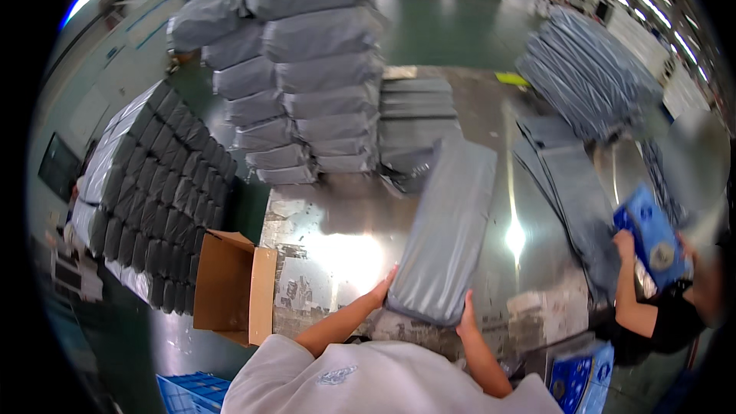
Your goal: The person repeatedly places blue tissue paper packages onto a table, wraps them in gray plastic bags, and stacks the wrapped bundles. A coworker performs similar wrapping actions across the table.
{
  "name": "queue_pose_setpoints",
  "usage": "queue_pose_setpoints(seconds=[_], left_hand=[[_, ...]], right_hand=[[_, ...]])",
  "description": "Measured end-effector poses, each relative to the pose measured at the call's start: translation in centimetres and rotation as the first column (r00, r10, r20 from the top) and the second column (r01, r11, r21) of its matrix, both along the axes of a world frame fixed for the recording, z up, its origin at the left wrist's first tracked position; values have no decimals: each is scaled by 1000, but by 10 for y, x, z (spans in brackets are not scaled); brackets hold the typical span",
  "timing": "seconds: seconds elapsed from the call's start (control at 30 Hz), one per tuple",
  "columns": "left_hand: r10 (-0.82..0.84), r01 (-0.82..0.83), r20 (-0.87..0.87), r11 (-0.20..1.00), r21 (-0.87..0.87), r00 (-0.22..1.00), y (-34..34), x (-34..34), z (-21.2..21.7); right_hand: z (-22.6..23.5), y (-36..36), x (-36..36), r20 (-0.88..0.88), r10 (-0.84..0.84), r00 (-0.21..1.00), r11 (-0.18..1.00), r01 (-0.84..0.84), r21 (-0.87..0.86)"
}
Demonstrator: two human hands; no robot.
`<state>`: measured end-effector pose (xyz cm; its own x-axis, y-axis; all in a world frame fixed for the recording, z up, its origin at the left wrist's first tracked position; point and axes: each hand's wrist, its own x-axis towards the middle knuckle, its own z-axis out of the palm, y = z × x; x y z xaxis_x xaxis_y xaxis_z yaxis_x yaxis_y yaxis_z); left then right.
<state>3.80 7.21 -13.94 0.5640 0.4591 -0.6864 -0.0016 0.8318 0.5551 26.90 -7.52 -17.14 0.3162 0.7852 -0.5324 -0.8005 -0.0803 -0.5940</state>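
A long grey plastic-wrapped package [448, 230] lies tilted on the metal table [322, 215], its far end leaning toward the right. My left hand [380, 291] grips the near left corner, the thumb side against the wrap. On the near right corner, my right hand [466, 317] presses in from the side with its fingers partly hidden under the package. Just beyond its far end sits a low stack of flat grey packages [418, 107], with a crumpled dark plastic piece [410, 175] at the stack's foot.
Tall piles of grey packages [322, 69] stand at the far left. An open cardboard box [230, 284] is by the table's left edge, near a blue crate [192, 391]. At right, a co-worker's hands hold a blue bag [652, 234] beside grey plastic sheets [571, 184].
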Motion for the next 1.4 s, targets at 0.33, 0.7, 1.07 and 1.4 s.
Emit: queue_pose_setpoints(seconds=[0.33,0.7,1.07,1.4], left_hand=[[-98,70,62,934,352,993,-44,-83,229],[472,-408,93,627,664,877,-239,-212,297],[536,-565,396,193,802,746,-90,-311,361],[358,-673,605,100,733,712,236,-319,635]], right_hand=[[228,-22,-44,-18,462,887,875,-459,-153],[341,-26,-153,174,840,513,507,-858,82],[479,126,-242,761,465,453,350,-883,311],[701,391,-305,753,173,635,459,-728,509]])
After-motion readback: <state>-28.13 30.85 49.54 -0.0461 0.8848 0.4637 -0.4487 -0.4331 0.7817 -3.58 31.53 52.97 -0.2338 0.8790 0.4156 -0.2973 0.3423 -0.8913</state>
